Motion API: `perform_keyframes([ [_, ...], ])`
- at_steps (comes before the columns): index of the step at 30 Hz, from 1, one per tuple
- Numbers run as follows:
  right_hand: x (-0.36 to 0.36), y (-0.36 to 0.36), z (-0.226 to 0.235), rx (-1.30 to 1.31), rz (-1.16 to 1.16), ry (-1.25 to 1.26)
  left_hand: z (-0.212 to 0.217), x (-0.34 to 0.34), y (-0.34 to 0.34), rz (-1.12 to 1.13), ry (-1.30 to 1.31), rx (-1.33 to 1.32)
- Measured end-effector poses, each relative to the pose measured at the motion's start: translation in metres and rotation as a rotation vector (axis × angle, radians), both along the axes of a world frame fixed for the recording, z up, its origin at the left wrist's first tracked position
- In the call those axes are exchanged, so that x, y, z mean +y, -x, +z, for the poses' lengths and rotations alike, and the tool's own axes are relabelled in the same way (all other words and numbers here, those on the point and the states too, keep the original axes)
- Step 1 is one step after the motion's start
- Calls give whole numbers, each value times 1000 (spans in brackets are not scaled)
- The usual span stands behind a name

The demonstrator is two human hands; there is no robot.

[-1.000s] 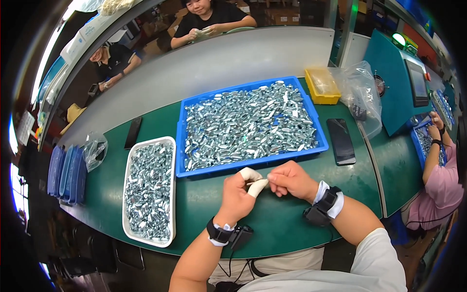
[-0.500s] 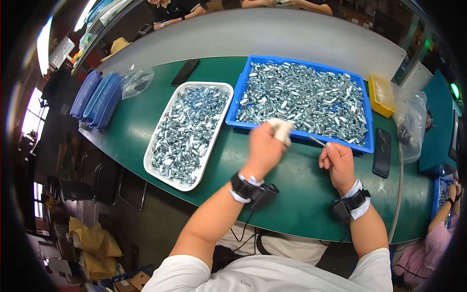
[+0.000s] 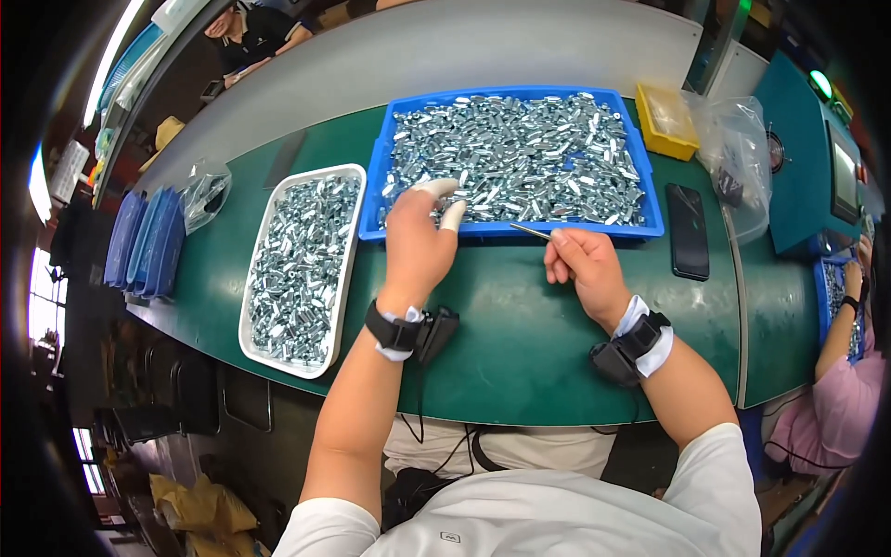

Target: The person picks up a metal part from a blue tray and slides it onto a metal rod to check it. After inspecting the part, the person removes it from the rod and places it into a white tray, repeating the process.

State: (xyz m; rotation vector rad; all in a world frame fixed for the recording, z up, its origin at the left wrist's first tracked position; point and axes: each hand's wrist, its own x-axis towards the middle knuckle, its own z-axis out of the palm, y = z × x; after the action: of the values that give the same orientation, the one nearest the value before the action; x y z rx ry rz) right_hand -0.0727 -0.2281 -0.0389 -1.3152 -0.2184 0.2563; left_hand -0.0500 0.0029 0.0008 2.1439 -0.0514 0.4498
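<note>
My left hand (image 3: 419, 237) reaches over the front left part of a blue tray (image 3: 510, 92) heaped with small shiny metal pieces (image 3: 520, 148). White covers sit on its thumb and fingertips. Thumb and fingers are spread apart, with nothing visible between them; some fingertips are hidden. My right hand (image 3: 587, 269) is closed on a thin metal rod (image 3: 529, 230), just in front of the tray. The rod points left and its tip lies near the tray's front rim. Left of the blue tray stands a white tray (image 3: 347, 260), also full of such metal pieces.
A yellow box (image 3: 666, 121) and a clear plastic bag (image 3: 742, 158) lie right of the blue tray. A dark phone (image 3: 688, 232) rests on the green table (image 3: 501, 343). Blue bins (image 3: 148, 241) stand at the left edge. Another person (image 3: 835, 399) works at far right.
My left hand has moved left along the blue tray's front rim and over the pieces, and its fingers have spread. My right hand still grips the rod. The whole view has shifted.
</note>
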Motion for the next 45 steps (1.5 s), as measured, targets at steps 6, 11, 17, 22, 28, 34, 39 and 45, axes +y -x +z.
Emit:
perform_keyframes([
  [6,4,2,2,5,8,-26,-9,-8,-49,-185,-557,-197],
  [11,2,5,1,10,-13,-34,2,-15,-25,-165,-245,-156],
  [17,2,5,2,-2,-4,12,2,-25,28,-349,795,380],
  [22,3,6,0,-27,2,53,-9,-25,29,-436,858,369],
  [28,4,6,1,-46,16,91,-12,-26,31,-388,902,258],
  [34,6,9,4,-148,45,247,-12,-34,35,-411,854,373],
  [39,5,10,10,-179,117,324,-14,-35,39,-418,578,595],
  [45,-4,2,14,24,261,126,-33,-41,41,-475,416,186],
])
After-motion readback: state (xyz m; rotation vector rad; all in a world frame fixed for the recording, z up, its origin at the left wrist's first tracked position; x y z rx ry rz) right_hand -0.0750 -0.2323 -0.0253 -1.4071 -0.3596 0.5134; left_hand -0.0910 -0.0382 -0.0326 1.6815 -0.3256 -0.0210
